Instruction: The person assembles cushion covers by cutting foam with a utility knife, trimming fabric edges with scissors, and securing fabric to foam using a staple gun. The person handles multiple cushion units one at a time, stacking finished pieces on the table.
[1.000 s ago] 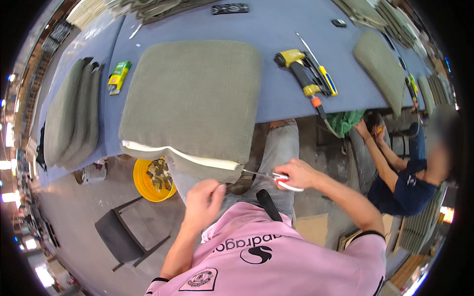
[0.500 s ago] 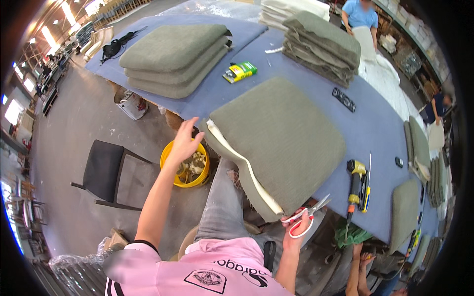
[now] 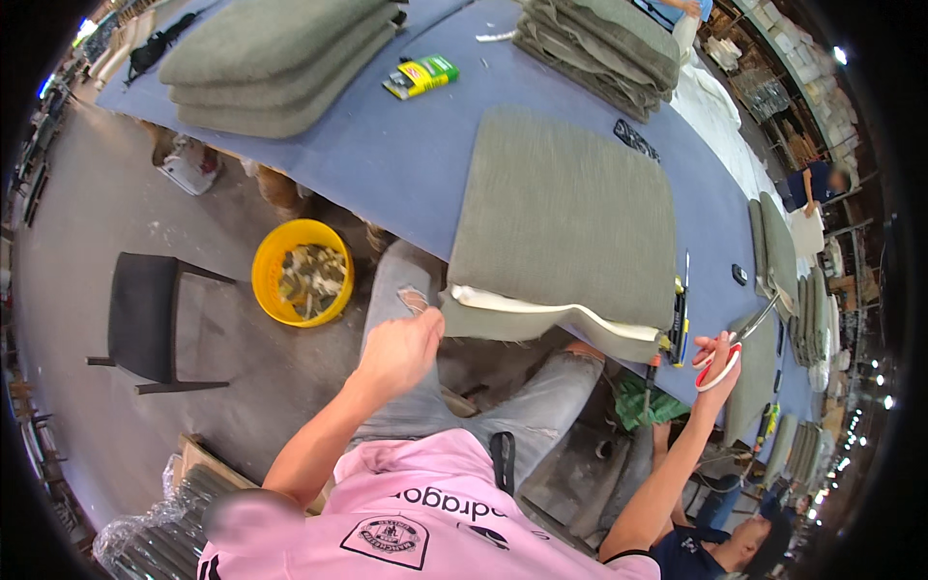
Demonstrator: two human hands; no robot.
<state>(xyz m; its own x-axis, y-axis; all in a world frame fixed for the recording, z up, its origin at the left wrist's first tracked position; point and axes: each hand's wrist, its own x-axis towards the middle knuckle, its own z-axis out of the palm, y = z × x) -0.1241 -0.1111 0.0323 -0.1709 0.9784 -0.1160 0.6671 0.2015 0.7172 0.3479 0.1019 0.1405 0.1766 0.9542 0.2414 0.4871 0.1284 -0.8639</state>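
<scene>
A grey-green seat cushion (image 3: 565,208) lies at the table's near edge, its fabric cover open along the side facing me. White padding (image 3: 541,307) shows in that gap, and a loose fabric flap hangs below it. My left hand (image 3: 401,353) is closed at the flap's left corner, seemingly pinching the cover; its fingertips are partly hidden. Off to the cushion's right, my right hand (image 3: 713,362) holds scissors (image 3: 732,353) by their red and white handles, blades pointing up and away from the fabric.
Stacked cushions (image 3: 280,68) and folded covers (image 3: 599,53) lie on the blue table (image 3: 387,174). A small green-yellow pack (image 3: 421,76), a remote (image 3: 637,141) and tools (image 3: 681,319) are around. A yellow scrap bucket (image 3: 302,273) and black chair (image 3: 169,317) stand left. Co-workers are at right.
The cushion has turned so its open side faces me. My left hand has closed and come down to the corner; my right hand has moved right, away from the cushion, with the scissors.
</scene>
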